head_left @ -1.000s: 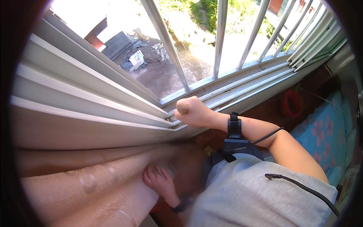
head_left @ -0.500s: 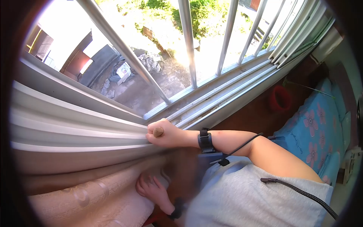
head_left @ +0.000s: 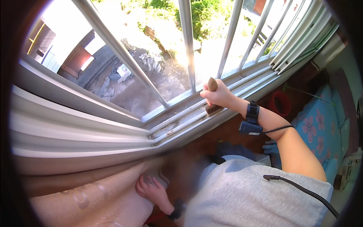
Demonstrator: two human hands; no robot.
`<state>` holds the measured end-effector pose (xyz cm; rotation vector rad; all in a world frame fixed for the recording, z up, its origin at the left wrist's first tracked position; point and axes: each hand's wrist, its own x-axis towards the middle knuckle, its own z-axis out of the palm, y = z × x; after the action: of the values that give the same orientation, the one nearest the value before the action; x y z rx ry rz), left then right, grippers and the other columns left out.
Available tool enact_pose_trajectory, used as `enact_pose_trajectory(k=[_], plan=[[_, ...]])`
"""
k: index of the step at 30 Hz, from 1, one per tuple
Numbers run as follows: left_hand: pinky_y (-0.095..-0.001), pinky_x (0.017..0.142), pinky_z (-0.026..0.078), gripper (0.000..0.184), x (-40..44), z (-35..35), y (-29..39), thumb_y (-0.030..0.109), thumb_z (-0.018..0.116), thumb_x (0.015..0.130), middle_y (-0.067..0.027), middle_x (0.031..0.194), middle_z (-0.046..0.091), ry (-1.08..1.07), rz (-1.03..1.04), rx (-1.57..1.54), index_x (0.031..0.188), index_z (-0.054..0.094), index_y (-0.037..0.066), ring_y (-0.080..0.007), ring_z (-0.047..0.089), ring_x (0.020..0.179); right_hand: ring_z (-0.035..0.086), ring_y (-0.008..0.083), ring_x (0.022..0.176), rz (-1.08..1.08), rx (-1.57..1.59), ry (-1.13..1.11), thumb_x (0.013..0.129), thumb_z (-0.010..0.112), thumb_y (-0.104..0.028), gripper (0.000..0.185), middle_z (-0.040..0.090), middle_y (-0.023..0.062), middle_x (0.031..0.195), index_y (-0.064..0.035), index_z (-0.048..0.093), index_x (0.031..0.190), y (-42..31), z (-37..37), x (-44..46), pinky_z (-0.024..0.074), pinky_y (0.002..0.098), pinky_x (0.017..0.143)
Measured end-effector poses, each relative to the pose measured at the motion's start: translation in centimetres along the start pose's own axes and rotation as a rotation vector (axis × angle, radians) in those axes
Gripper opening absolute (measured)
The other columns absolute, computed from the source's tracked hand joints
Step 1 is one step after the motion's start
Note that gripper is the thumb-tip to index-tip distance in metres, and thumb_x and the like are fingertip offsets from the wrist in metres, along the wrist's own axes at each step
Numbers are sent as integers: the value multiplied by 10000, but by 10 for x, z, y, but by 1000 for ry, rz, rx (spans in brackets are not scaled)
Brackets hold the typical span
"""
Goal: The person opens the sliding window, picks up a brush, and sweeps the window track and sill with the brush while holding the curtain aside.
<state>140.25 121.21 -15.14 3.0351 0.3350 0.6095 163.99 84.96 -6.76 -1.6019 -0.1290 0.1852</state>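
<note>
My right hand (head_left: 221,94) is closed around the wooden handle of a brush (head_left: 212,84), whose end sticks up above my fist. The brush's brown head points down onto the window track (head_left: 181,126), and its bristles are mostly hidden below my hand. At the lower left my left hand (head_left: 154,191) grips the pale patterned curtain (head_left: 98,193), holding its edge to the side. Dirt shows in the grooves of the track.
Metal window bars (head_left: 187,45) rise just beyond the track. White sliding frames (head_left: 75,128) stand at the left, with more at the far right. A red bucket (head_left: 279,103) and a bed with a blue flowered cover (head_left: 314,128) are on the right.
My right hand has moved with the brush from the left frame's edge, rightward and away from me along the track. My left hand stays on the curtain.
</note>
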Motion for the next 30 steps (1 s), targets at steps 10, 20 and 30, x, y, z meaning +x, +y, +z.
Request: enact_pose_trajectory(k=[10,20,30], plan=[[-512,1055,296,230,10,2,15,190,608,865,-118,1245,548,-52,8,-26,989,685,12,-330,444,1222,414,85,425,-89,259,117,867,595,-85,272,415,-26,494,-92,453,635,-3,-90,-11,458,295,528],[-504,1059,293,265,9,-2,21,203,605,865,-130,1260,527,-101,2,-25,1005,677,-9,-345,419,1227,430,110,480,-279,695,47,891,553,-49,266,417,-17,530,-88,477,639,-7,-12,1,481,323,586],[-504,1036,328,248,-8,-4,13,153,627,844,-131,1260,516,-99,-1,-84,1019,659,-20,-350,426,1209,480,129,505,-480,135,-61,845,642,-124,236,541,86,566,-17,549,657,32,186,33,415,308,507]])
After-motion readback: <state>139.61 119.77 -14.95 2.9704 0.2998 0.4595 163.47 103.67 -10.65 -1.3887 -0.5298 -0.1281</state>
